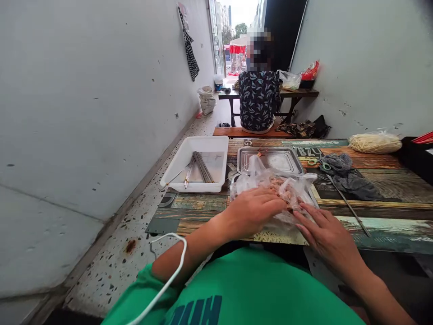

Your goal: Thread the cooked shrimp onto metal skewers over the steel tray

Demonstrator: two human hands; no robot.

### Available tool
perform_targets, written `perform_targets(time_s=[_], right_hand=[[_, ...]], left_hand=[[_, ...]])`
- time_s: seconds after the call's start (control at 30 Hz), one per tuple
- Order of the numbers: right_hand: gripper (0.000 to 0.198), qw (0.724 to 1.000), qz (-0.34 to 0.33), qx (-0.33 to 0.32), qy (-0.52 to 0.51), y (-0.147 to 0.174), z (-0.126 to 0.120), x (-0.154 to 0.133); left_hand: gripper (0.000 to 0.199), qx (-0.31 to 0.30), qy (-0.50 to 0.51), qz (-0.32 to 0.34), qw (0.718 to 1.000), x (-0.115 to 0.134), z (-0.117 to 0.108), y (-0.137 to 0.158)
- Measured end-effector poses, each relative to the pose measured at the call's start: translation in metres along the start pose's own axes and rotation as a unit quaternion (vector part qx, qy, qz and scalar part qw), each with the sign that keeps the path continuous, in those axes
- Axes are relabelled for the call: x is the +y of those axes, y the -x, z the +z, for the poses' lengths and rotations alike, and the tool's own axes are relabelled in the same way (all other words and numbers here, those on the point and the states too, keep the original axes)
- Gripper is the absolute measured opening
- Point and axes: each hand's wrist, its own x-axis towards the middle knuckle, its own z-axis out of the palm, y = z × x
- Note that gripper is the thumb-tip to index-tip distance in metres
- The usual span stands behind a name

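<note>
A clear plastic bag (260, 178) holding pinkish raw meat lies on the painted wooden table (372, 221) right in front of me. My left hand (255, 210) rests on the bag's near side, fingers curled into the plastic and the meat. My right hand (326, 232) lies flat with fingers spread, its tips touching the bag's right edge. Behind the bag stands a metal tray (287, 155). To the left, a white plastic tub (216, 151) holds several metal skewers (199, 168).
A long skewer (348, 205), a grey cloth (352, 178) and green-handled scissors (316, 161) lie on the table's right. A bag of pale noodles (375, 142) sits at the far right. A person (259, 99) sits with their back to me at another table ahead. A wall runs along the left.
</note>
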Motion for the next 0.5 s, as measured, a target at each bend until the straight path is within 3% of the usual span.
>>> perform_targets(time_s=[0.03, 0.1, 0.17, 0.2, 0.3, 0.37, 0.43, 0.5], right_hand=[[0.034, 0.999, 0.049, 0.006, 0.005, 0.003, 0.002, 0.002], [0.036, 0.989, 0.142, 0.007, 0.044, 0.005, 0.003, 0.009], [0.037, 0.976, 0.193, 0.012, 0.098, 0.0, 0.0, 0.013], [0.035, 0.975, 0.191, 0.025, 0.115, -0.006, -0.004, 0.011], [0.027, 0.984, 0.119, 0.094, 0.092, -0.037, -0.012, -0.011], [0.029, 0.997, 0.025, 0.074, 0.013, -0.059, -0.012, -0.024], [0.037, 0.997, -0.025, 0.009, -0.066, -0.069, -0.005, -0.022], [0.049, 0.99, 0.021, -0.026, -0.135, -0.063, 0.004, -0.002]], left_hand=[[0.027, -0.06, -0.004, -0.025, 0.998, -0.003, 0.006, -0.007], [0.038, -0.135, -0.047, -0.142, 0.98, -0.01, 0.017, -0.011], [0.052, -0.168, -0.082, -0.244, 0.952, -0.016, 0.023, -0.005], [0.061, -0.179, -0.085, -0.265, 0.944, -0.019, 0.024, 0.0], [0.098, -0.2, -0.053, -0.256, 0.944, -0.029, 0.026, 0.01], [0.118, -0.202, -0.026, -0.251, 0.946, -0.038, 0.027, 0.013], [0.124, -0.188, 0.014, -0.234, 0.954, -0.044, 0.029, 0.021], [0.108, -0.13, 0.068, -0.198, 0.969, -0.043, 0.03, 0.036]])
